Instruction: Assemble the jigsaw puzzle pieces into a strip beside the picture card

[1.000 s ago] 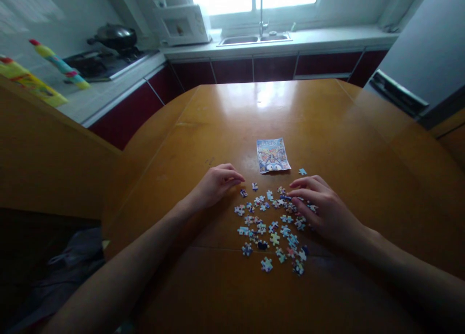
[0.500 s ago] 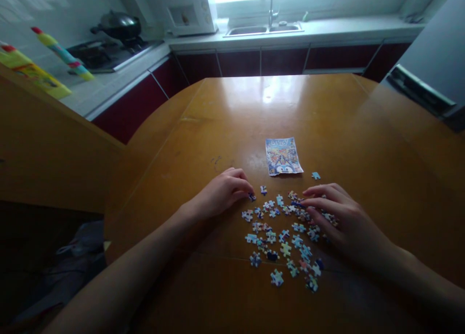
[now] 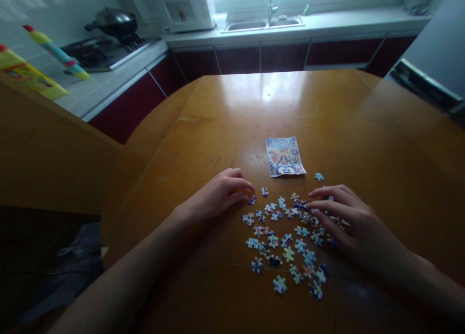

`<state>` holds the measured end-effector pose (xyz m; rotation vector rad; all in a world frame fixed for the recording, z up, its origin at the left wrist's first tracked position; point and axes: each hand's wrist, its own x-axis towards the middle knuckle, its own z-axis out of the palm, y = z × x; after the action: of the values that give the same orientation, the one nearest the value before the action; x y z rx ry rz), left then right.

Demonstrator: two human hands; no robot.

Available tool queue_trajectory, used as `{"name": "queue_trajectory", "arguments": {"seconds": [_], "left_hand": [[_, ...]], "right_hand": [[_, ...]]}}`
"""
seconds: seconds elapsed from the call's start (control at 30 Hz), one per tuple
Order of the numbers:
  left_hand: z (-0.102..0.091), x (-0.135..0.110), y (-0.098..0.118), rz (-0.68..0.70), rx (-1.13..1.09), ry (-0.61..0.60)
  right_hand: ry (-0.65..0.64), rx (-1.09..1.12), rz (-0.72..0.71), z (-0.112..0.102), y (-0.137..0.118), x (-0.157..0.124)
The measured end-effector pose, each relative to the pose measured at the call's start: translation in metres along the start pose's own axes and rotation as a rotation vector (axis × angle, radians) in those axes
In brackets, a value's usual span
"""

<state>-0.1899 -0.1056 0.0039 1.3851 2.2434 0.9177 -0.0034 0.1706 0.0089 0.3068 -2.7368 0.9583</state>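
My left hand (image 3: pixel 227 191) rests at the left of the pile, thumb and forefinger apart. Right by its fingertips lies a dark blue and white jigsaw piece (image 3: pixel 252 199) on the table. Another small jigsaw piece (image 3: pixel 265 192) sits just beyond it. My right hand (image 3: pixel 345 217) hovers over the right side of the loose jigsaw pieces (image 3: pixel 288 254), fingers spread and hiding some of them. Near its fingertips is a dark blue piece (image 3: pixel 300 206). Behind the pile lies a printed picture sheet (image 3: pixel 286 157) with a penguin-like figure at its lower edge.
A lone light blue piece (image 3: pixel 318 176) lies right of the sheet. The wooden table (image 3: pixel 232 116) fills the middle. Beyond it are a counter with a sink (image 3: pixel 247 26), a microwave (image 3: pixel 187 9) and a stove with a lidded pan (image 3: pixel 116 23). Yellow bottles stand at the left.
The left fingers have parted from the dark blue and white piece, which now lies free beside them. The right hand has shifted slightly right. The view has tilted a little.
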Motion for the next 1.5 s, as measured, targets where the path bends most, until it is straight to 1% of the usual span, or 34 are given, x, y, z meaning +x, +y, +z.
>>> {"name": "queue_trajectory", "arguments": {"seconds": [0.17, 0.47, 0.77, 0.87, 1.0, 1.1, 1.2, 1.33, 1.5], "left_hand": [[0.004, 0.000, -0.001, 0.029, -0.002, -0.012], [0.004, 0.003, -0.005, 0.013, 0.040, -0.009], [0.007, 0.003, -0.003, -0.036, 0.003, 0.021], [0.011, 0.003, -0.001, -0.109, -0.032, 0.043], [0.020, 0.003, 0.006, -0.214, -0.194, 0.077], [0.027, 0.002, 0.014, -0.234, -0.305, 0.147], [0.034, 0.001, 0.025, -0.237, -0.398, 0.215], [0.042, 0.002, 0.043, -0.270, -0.477, 0.234], [0.046, 0.001, 0.061, -0.345, -0.596, 0.232]], "right_hand": [[0.002, 0.010, 0.015, 0.002, 0.001, 0.002], [0.008, 0.034, 0.033, 0.001, -0.001, 0.003], [0.001, 0.058, 0.041, 0.000, 0.000, 0.004], [-0.005, 0.060, 0.048, 0.000, 0.001, 0.004], [0.005, 0.077, 0.034, 0.002, 0.001, 0.006], [0.046, 0.111, 0.013, 0.007, -0.003, 0.008], [0.117, 0.167, -0.012, 0.016, -0.008, 0.010], [0.193, 0.249, -0.087, 0.029, -0.015, 0.013], [0.224, 0.243, -0.151, 0.036, -0.020, 0.018]]}}
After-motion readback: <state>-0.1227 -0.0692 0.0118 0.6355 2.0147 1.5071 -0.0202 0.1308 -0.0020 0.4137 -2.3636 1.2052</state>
